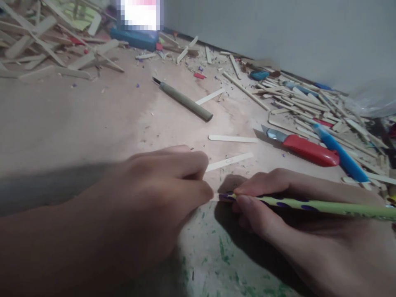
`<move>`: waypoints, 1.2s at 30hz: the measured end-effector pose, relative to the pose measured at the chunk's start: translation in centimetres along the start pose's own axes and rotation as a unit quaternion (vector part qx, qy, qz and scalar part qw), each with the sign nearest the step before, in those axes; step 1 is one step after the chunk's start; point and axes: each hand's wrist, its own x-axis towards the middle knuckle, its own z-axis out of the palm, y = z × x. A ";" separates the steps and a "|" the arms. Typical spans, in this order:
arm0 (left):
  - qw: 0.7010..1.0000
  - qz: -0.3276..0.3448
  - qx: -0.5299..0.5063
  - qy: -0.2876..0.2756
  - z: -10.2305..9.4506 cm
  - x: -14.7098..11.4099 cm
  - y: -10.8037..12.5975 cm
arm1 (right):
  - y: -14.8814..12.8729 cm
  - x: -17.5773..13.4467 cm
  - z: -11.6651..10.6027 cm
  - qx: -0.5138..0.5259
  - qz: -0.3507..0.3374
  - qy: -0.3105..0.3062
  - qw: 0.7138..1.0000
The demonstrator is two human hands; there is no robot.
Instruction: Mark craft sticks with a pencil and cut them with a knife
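While, in the head view, your right hand (328, 243) pinches the green pencil (328, 207), tip at the pale strip (216, 198) poking out by your curled left hand (161, 189) (can't tell if gripping), a loose hold there could let the strip skid and the pencil slip

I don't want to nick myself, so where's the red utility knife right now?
In the head view, the red utility knife lies right of center, beyond the right hand, its handle end beside the long blue object.
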 end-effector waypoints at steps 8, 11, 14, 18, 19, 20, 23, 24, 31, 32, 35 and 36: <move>1.000 0.004 0.008 0.010 -0.1 -0.2 0.1 | 0.0 -0.1 0.1 0.002 -0.006 0.017 1.000; 1.000 0.011 0.011 0.018 0.0 -0.1 0.1 | 0.0 -0.1 0.1 -0.004 -0.007 0.023 1.000; 1.000 0.012 0.017 0.013 0.0 -0.2 0.0 | 0.0 -0.1 0.1 0.002 -0.001 0.025 1.000; 1.000 0.015 0.014 0.016 -0.1 -0.4 0.0 | 0.1 0.0 0.2 0.015 -0.006 0.024 1.000; 1.000 0.014 0.014 0.015 -0.1 -0.3 0.0 | 0.1 -0.1 0.2 0.014 -0.010 0.025 1.000; 1.000 0.012 0.014 0.014 -0.1 -0.3 0.0 | 0.2 -0.1 0.2 0.014 -0.013 0.026 0.999; 1.000 0.009 0.016 0.010 -0.1 -0.2 0.1 | 0.2 -0.1 0.3 0.019 -0.012 0.035 0.999; 1.000 0.008 0.017 0.011 -0.1 -0.1 0.1 | 0.1 -0.1 0.4 0.015 -0.008 0.041 0.999; 1.000 -0.001 0.012 -0.013 -0.3 0.0 0.2 | -0.9 -0.2 0.2 0.028 0.106 0.064 0.992; 1.000 -0.001 0.011 -0.012 -0.4 0.0 0.2 | -0.9 -0.2 0.2 0.040 0.116 0.061 0.991; 1.000 -0.001 0.010 -0.008 -0.4 0.1 0.2 | -0.8 -0.1 0.1 0.058 0.121 0.042 0.990; 1.000 -0.004 0.013 -0.008 -0.3 0.1 0.2 | -0.8 -0.1 0.2 0.058 0.116 0.040 0.991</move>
